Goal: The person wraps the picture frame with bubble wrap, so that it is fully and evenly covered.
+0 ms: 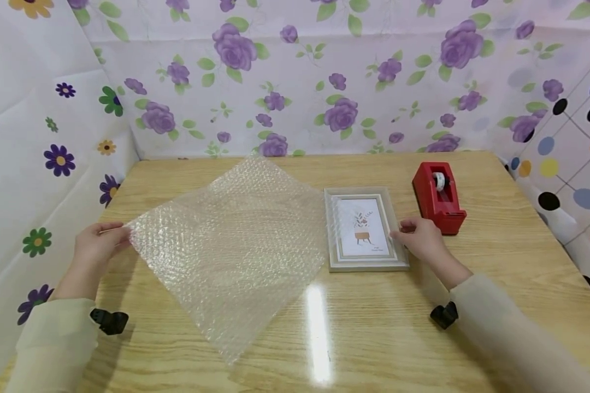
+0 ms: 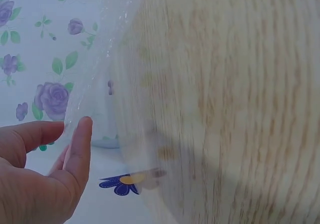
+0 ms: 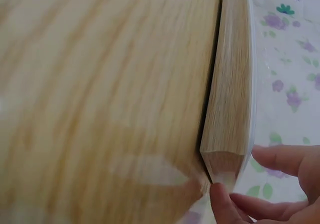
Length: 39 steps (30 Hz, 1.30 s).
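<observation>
A clear sheet of bubble wrap (image 1: 226, 234) lies spread as a diamond on the wooden table. My left hand (image 1: 98, 243) pinches its left corner between thumb and fingers. In the left wrist view, the wrap (image 2: 100, 59) runs up from the left hand's fingertips (image 2: 85, 126). To the right, a light wooden picture frame (image 1: 367, 267) with a potted-plant print faces up beside the wrap. My right hand (image 1: 420, 240) holds the frame's right edge. Seen from the right wrist, the thumb is at the front face of the frame (image 3: 227, 79) and the fingers at its lower edge.
A red tape dispenser (image 1: 440, 199) with a roll of tape stands behind the right hand. Flowered cloth (image 1: 300, 82) hangs along the table's back edge, with patterned cloth on both sides. Light reflects off the table (image 1: 275, 349) near the front.
</observation>
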Each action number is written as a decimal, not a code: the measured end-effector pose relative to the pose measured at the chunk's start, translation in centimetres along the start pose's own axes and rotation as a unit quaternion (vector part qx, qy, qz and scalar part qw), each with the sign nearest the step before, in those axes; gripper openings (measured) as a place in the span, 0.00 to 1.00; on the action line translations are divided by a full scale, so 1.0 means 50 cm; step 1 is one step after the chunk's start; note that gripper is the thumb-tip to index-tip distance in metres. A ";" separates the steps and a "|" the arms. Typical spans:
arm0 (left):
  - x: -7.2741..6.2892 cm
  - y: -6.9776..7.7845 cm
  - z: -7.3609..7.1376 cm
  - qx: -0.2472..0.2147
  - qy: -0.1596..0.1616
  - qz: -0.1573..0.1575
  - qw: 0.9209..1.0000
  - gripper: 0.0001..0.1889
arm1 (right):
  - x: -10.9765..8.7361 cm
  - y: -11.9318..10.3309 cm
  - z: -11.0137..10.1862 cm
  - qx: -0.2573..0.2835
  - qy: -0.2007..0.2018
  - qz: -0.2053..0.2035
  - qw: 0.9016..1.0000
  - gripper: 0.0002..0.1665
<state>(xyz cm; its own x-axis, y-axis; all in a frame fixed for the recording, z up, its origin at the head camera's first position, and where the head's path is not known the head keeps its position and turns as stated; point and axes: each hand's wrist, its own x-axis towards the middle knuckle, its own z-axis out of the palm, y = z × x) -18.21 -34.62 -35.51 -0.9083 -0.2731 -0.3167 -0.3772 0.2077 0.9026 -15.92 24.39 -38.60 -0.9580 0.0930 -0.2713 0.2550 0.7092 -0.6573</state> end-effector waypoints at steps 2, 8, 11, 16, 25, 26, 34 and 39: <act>-0.001 0.000 0.000 0.002 0.001 -0.002 1.000 0.08 | 0.001 0.003 0.000 0.002 -0.015 0.012 1.000 0.34; -0.004 -0.003 -0.003 -0.035 -0.009 0.006 0.999 0.08 | 0.004 0.005 0.003 -0.004 -0.029 0.018 0.999 0.31; -0.004 -0.005 -0.005 -0.043 -0.013 0.004 0.999 0.07 | 0.005 0.006 0.004 -0.011 -0.021 0.005 1.000 0.30; 0.000 -0.011 -0.007 -0.039 -0.018 0.004 0.999 0.07 | 0.003 0.004 0.005 -0.013 -0.015 0.002 1.000 0.29; 0.000 -0.013 -0.009 -0.005 -0.022 0.004 1.000 0.07 | -0.002 -0.005 0.002 -0.016 -0.011 0.004 1.000 0.27; 0.000 -0.013 -0.009 -0.013 -0.026 0.002 1.000 0.07 | -0.002 -0.007 0.002 -0.015 -0.011 0.003 1.000 0.27; -0.002 -0.013 -0.004 -0.007 -0.022 -0.007 1.000 0.07 | 0.007 -0.005 -0.015 0.030 -0.047 0.030 0.998 0.29; -0.001 -0.013 -0.002 -0.020 -0.025 -0.014 0.999 0.07 | 0.021 0.011 -0.028 0.097 -0.115 0.061 0.987 0.36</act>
<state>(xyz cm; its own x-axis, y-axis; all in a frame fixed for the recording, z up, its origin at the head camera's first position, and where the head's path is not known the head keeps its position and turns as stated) -17.89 -34.85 -36.06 -0.9058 -0.2316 -0.3549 -0.3959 0.1636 0.9036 -16.99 25.83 -38.27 -0.8693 -0.0083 -0.4942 0.4077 0.5532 -0.7264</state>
